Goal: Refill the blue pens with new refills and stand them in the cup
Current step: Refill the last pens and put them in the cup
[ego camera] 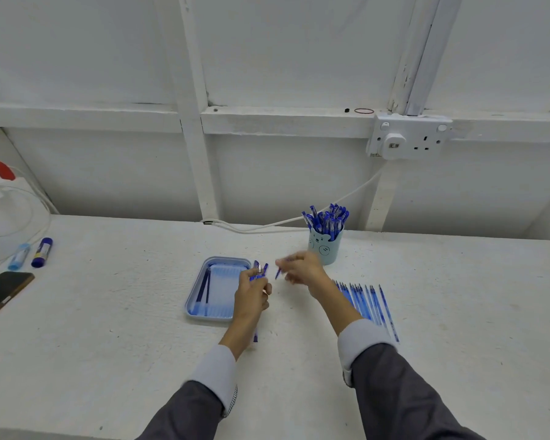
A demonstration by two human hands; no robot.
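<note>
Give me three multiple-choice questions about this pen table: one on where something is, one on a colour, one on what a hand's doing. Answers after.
1. Where does the cup stand?
A. in the tray
B. just beyond the right hand
C. left of both hands

2. What colour is the tray?
A. blue
B. red
C. black

3. What is the left hand doing?
A. lying flat
B. reaching into the cup
C. gripping pen parts

1 B: it stands right behind that hand.
2 A: its rim is light blue.
3 C: its fingers curl round blue parts.
</note>
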